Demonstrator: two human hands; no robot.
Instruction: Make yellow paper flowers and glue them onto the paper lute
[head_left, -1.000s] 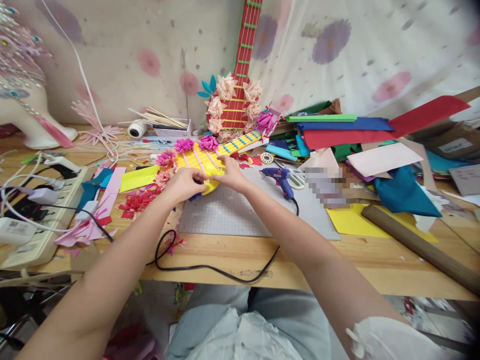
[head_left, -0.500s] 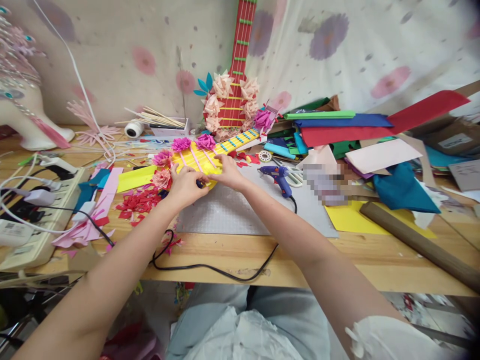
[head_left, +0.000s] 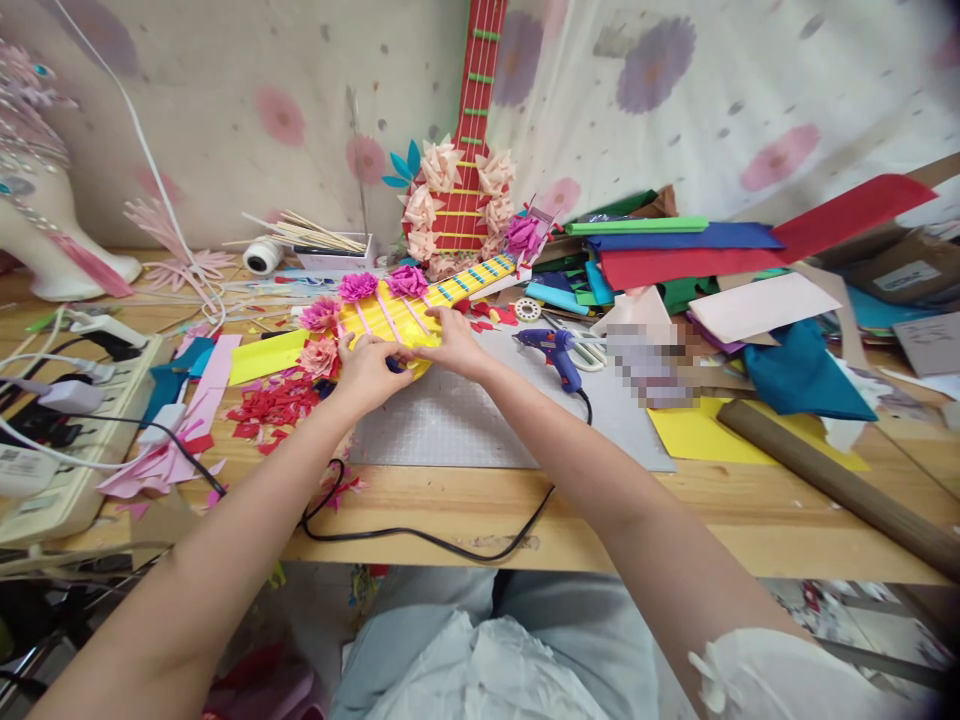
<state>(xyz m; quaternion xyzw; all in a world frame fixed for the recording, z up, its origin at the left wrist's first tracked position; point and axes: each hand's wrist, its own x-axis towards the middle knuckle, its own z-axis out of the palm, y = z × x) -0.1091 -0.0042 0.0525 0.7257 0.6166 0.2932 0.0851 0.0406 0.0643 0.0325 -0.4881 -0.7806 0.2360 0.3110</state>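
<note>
A small yellow paper guitar (head_left: 401,318) with pink strings and pink paper flowers lies at the back of a grey cutting mat (head_left: 480,420). My left hand (head_left: 366,372) is curled at the guitar's near edge, its fingertips pinched on a small dark blue piece that I cannot name. My right hand (head_left: 454,345) lies on the guitar body with its fingers pressed flat, holding it down. Both hands touch the guitar, close together.
A blue glue gun (head_left: 555,350) lies right of my hands, its black cord looping over the table edge. A red paper guitar (head_left: 465,190) leans on the wall. Coloured paper sheets (head_left: 697,250) pile at the right. A power strip (head_left: 67,440) sits left. Red scraps (head_left: 274,405) lie nearby.
My left hand has closed in and curled onto the guitar's near edge, from a pinch on top. The view has shifted slightly. My right hand stays on the guitar.
</note>
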